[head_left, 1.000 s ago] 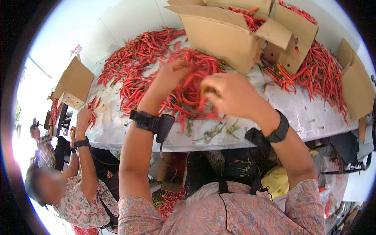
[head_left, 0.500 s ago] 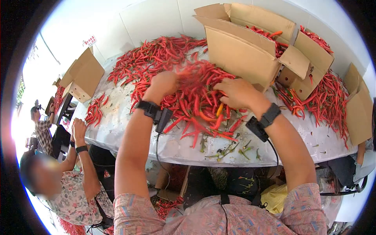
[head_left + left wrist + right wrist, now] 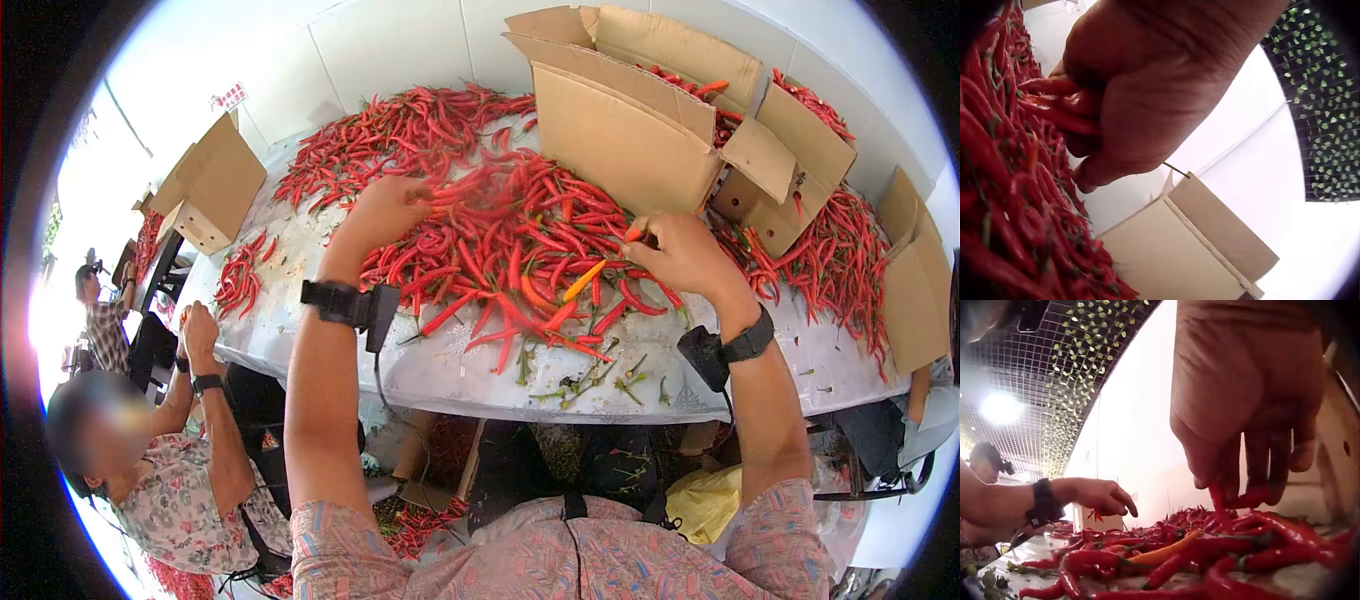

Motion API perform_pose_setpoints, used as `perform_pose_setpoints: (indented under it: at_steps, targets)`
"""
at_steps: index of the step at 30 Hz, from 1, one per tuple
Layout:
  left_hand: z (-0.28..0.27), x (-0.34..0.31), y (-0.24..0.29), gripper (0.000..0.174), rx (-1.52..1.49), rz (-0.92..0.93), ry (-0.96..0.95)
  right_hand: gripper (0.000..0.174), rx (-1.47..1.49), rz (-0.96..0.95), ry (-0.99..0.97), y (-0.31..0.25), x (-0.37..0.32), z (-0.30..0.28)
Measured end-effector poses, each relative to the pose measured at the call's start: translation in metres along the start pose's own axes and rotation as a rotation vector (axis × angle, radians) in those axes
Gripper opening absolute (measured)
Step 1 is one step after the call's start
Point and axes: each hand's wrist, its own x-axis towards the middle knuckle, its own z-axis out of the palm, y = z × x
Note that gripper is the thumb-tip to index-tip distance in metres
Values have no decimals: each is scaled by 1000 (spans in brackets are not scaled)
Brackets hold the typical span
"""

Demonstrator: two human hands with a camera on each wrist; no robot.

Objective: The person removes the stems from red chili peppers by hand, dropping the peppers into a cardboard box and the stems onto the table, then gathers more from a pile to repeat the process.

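Red chili peppers (image 3: 530, 225) lie heaped on the white-covered table (image 3: 440, 375). My left hand (image 3: 392, 212) is over the left side of the heap. In the left wrist view, its curled fingers hold several red chilies (image 3: 1060, 103) against the palm. At the heap's right side, my right hand (image 3: 685, 255) points its fingers down and pinches a red chili (image 3: 1219, 506) between thumb and fingers. An orange chili (image 3: 585, 281) lies on top of the heap, left of the right hand. Loose green stems (image 3: 580, 385) are scattered near the table's front edge.
A cardboard box (image 3: 620, 120) with chilies in it stands behind the heap. More chilies (image 3: 840, 270) spread at the right beside another carton (image 3: 912, 280). On the left, a person (image 3: 200, 490) works by a small chili pile (image 3: 240, 285) and a box (image 3: 215, 190).
My left hand has moved left, away from the middle of the heap. The right hand has moved right and lifted slightly. The head view has shifted since a second ago, showing the heap lower.
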Motion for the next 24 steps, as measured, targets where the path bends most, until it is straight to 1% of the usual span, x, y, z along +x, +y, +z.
perform_pose_setpoints:
  at_steps: [1,2,4,5,7,11,13,17,20,22,23,24]
  targets:
    - [-1,3,11,28,-7,66,14,20,23,1,42,-3,2,1]
    - [0,6,19,28,-3,62,15,20,26,-4,42,-9,4,-1]
    - [3,13,32,22,12,144,-101,26,55,0,-33,-22,7,-8]
    - [7,17,34,22,14,143,-100,26,56,-1,-32,-26,8,-7]
    - [15,23,37,18,245,201,-196,26,245,-62,1,-31,8,-4]
    - [27,13,22,15,297,133,-217,22,214,-92,-76,-33,11,-2]
    - [23,6,16,16,321,101,-231,24,270,-89,-16,-29,10,7]
    - [16,-3,19,18,268,97,-253,23,327,-70,0,-30,11,18]
    - [9,-4,24,18,272,131,-210,21,378,-61,38,-27,13,26]
    - [-1,-5,25,19,-203,95,-17,21,526,-36,78,-21,13,33]
    - [0,-4,21,19,-203,94,-18,21,527,-35,78,-16,13,37]
    - [2,-1,15,18,-675,-72,55,22,602,21,94,-10,14,42]
